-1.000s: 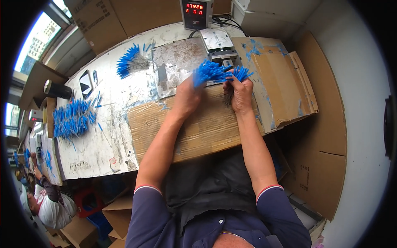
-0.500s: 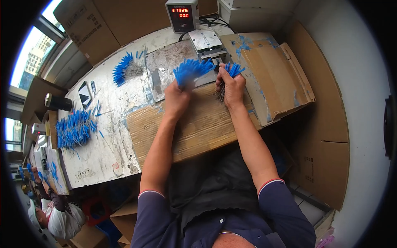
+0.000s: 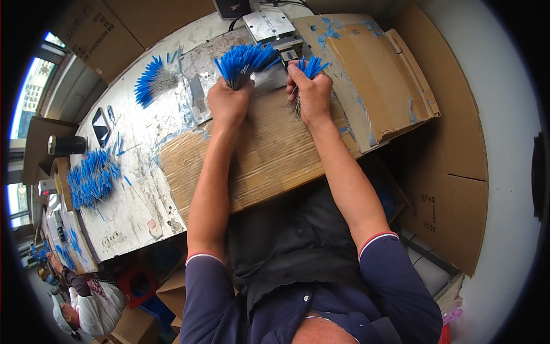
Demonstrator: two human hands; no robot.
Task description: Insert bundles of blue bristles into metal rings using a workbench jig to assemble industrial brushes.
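My left hand (image 3: 229,104) is closed around a thick bunch of blue-tipped wires (image 3: 245,61), whose blue ends fan out above the fist. To its right, my right hand (image 3: 315,96) pinches a smaller bunch of blue-tipped wires (image 3: 311,67) between thumb and fingers. Thin grey wire ends hang below that grip. Both hands are above the near side of the bench, just in front of a small machine with a silver metal block (image 3: 268,26). A small gap separates the two bunches.
A flattened cardboard sheet (image 3: 252,160) covers the bench front. A taped cardboard box (image 3: 381,80) stands right. Leftward lie a fanned wire pile (image 3: 150,83), a larger pile (image 3: 91,179), a phone (image 3: 101,127) and a black cylinder (image 3: 66,145). A co-worker (image 3: 97,307) sits lower left.
The whole view has shifted, so the bench appears higher and further left. Both hands have moved a little away from my body, keeping their bunches. The left bunch looks more upright.
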